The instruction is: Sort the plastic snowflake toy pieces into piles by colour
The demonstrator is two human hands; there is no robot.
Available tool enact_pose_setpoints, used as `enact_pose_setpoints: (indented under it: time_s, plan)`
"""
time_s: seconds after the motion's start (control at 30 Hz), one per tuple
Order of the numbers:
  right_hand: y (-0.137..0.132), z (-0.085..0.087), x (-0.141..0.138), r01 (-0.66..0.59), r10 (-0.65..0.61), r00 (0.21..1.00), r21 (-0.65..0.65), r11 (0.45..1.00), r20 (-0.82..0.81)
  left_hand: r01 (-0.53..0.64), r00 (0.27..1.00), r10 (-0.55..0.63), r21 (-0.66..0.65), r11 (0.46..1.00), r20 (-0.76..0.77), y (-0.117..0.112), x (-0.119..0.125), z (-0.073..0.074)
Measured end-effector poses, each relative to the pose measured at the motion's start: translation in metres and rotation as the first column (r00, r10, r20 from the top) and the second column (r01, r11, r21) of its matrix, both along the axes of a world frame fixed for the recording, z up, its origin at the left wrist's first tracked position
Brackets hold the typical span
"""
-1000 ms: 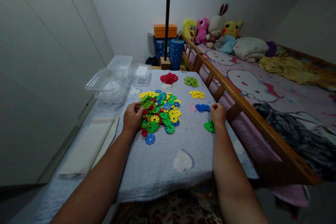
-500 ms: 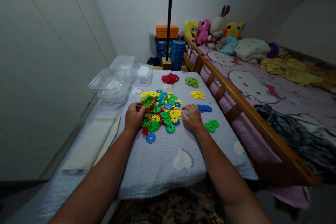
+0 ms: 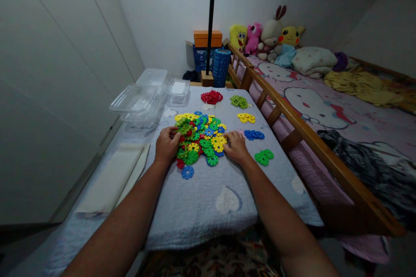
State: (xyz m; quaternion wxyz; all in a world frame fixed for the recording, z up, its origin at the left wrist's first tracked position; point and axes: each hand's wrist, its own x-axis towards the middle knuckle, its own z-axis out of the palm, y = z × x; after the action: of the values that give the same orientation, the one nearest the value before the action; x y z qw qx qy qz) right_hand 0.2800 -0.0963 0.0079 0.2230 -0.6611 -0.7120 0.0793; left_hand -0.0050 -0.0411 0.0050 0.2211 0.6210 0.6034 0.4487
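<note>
A mixed pile of flower-shaped plastic discs and lattice pieces, in green, yellow, blue and red, lies between my two hands. My left hand (image 3: 167,143) rests against its left side, fingers loosely bent and apart beside the light-green lattice pieces (image 3: 183,126). At the right edge, my right hand (image 3: 236,146) has thumb and forefinger apart at the rim of a yellow flower disc (image 3: 218,143); no firm grip shows. One blue disc (image 3: 187,172) lies at the near side of the pile.
Sorted groups lie beyond and to the right: red (image 3: 212,97), light green (image 3: 239,101), yellow (image 3: 246,117), blue (image 3: 254,134) and green (image 3: 264,156). Clear plastic boxes (image 3: 133,98) and a folded cloth (image 3: 112,177) are at left. A wooden bed rail (image 3: 295,138) borders the right.
My right hand has moved left from beside the blue group to the pile's edge, reaching a yellow disc. My left hand has stayed about where it was.
</note>
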Motion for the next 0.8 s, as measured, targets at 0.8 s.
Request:
enact_pose_setpoints:
  time_s: [0.8]
  plan:
    - [0.087,0.018,0.133,0.591,-0.46,0.6,-0.025,0.806,-0.654,0.006,1.0,-0.005,-0.02,1.0,0.022,-0.002,-0.001,0.0]
